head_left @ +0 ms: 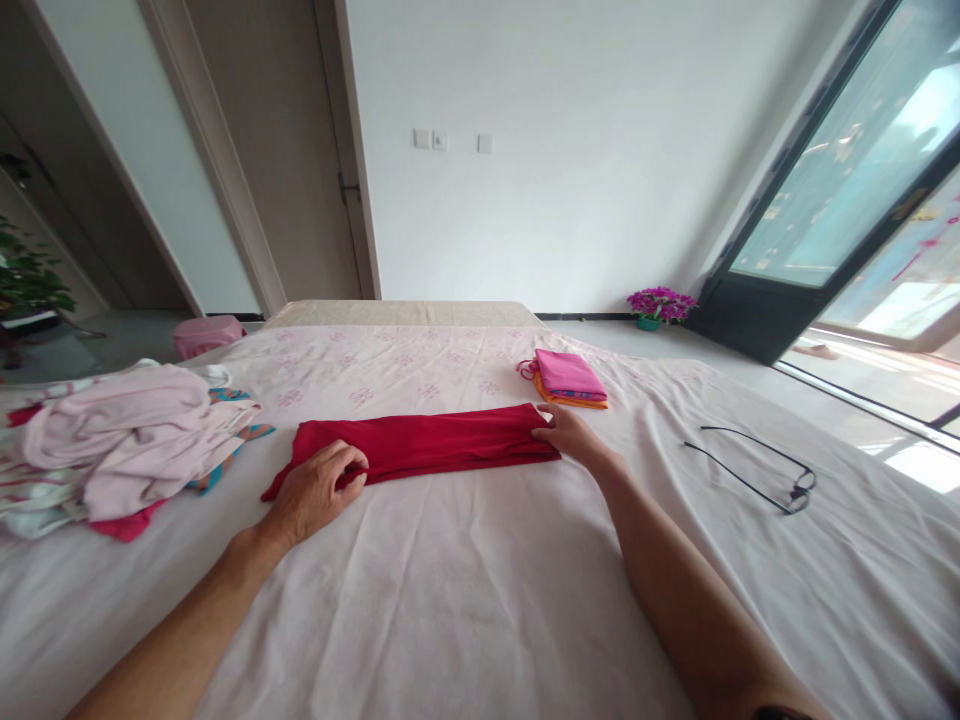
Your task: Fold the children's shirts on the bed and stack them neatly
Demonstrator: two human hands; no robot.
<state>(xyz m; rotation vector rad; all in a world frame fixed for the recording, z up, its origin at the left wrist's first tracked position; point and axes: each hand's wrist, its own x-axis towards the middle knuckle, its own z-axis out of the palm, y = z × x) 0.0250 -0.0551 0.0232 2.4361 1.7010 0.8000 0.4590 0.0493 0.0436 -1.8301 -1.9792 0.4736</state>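
Observation:
A dark red garment (435,443), folded into a long flat strip, lies crosswise on the bed in front of me. My left hand (324,485) rests on its left part with the fingers curled in and closed on the cloth near the front edge. At the other end, my right hand (564,432) pinches the right edge between thumb and fingers. Just beyond my right hand sits a small stack of folded clothes (570,375), pink on top with blue and orange beneath.
A loose heap of clothes (135,440) lies at the left. Eyeglasses (795,490) rest on the pale bedsheet (465,600) at the right. Beyond the bed are a pink stool (208,335), a pot of purple flowers (660,303) and a glass door (825,170).

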